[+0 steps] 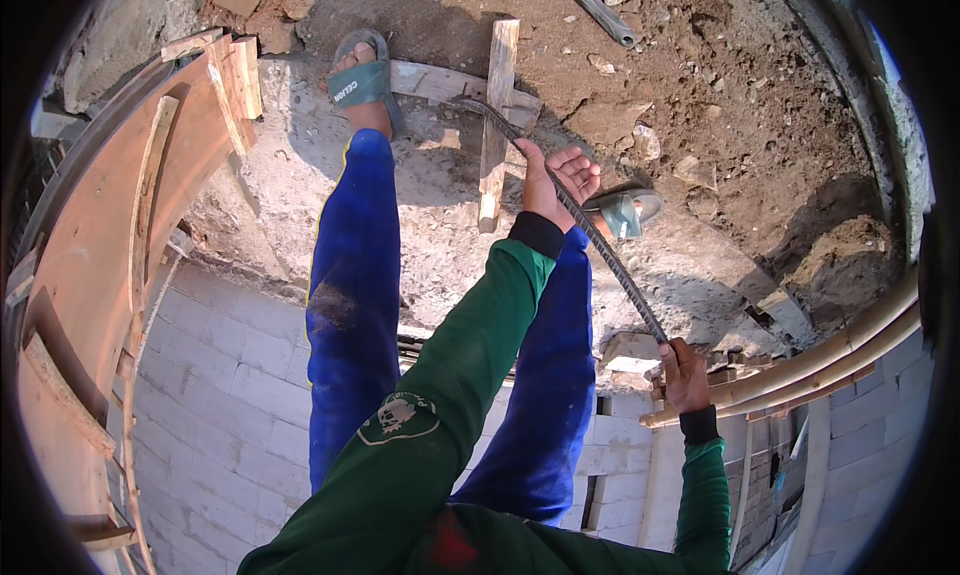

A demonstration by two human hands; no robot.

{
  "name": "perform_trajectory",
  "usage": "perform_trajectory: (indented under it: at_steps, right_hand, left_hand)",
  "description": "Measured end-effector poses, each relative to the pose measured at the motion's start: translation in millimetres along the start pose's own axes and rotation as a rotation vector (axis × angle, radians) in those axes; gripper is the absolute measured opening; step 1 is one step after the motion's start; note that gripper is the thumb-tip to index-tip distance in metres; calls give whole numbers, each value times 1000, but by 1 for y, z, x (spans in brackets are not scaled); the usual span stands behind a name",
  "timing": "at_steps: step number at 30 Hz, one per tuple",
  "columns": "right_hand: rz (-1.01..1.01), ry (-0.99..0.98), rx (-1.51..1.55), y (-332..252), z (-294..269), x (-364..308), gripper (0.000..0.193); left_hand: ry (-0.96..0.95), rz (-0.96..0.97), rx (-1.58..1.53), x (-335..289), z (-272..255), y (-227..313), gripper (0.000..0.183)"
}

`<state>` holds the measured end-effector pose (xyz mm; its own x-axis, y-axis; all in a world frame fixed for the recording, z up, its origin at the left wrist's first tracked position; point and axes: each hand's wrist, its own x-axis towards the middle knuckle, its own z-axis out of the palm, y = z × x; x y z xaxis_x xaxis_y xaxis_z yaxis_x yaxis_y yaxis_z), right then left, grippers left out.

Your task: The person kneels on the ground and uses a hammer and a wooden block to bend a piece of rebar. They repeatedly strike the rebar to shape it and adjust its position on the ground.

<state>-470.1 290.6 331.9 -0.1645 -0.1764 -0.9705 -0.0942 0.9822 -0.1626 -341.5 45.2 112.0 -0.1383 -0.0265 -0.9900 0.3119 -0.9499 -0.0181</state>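
A dark ribbed steel rebar [612,262] runs slantwise in front of me, slightly bowed, its far end bent over. My right hand [686,376] is closed around its near end. Farther along, my left hand [562,180] is turned palm up under the bar, which crosses it between thumb and fingers. Those fingers are loosely curled and not wrapped around the bar. Just beyond the left hand, the bar's bent end passes over a short wooden piece [496,125] lying on the concrete ledge [270,195].
My sandalled feet [365,87] stand on the rough ledge, with a block wall [215,360] dropping below. Curved plywood formwork [105,275] rises at left. Bamboo poles [800,370] lie at right. Loose soil [690,85] and a metal pipe [597,10] are beyond.
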Motion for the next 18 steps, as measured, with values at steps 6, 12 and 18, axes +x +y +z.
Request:
perform_trajectory:
  at_steps: [6,12,18]
  right_hand:
    - [-45,496,-363,-27,14,-32,27]
    - [30,238,-113,-57,1,-63,32]
    - [-53,189,-129,5,3,-19,38]
  left_hand:
    - [257,-45,177,2,25,-1,66]
    - [609,-66,416,-3,49,7,68]
    - [791,86,519,68,-3,-27,71]
